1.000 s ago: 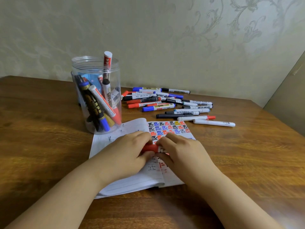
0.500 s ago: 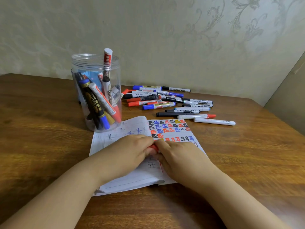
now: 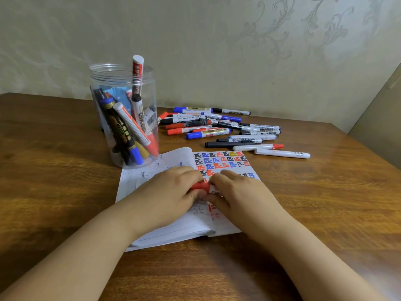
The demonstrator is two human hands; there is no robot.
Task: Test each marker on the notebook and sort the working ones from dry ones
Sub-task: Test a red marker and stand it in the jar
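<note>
Two hands meet over the open notebook (image 3: 173, 216) near the table's (image 3: 54, 192) front edge: left hand (image 3: 167, 196) grips the red cap (image 3: 200, 186), right hand (image 3: 240, 195) the white marker (image 3: 213, 189). Behind, a clear jar (image 3: 123, 118) of markers stands left; loose markers (image 3: 221, 131) crowd the back edge.

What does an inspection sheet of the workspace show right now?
Surface: wooden table, bare wood in front.
Job's things: open notebook with colour test marks; red-capped marker held over it; clear jar of markers; loose marker pile behind.
Clutter: nothing seen.
Grippers: left hand grips the red cap, right hand grips the barrel.
Cables: nothing seen.
Surroundings: patterned wall.
</note>
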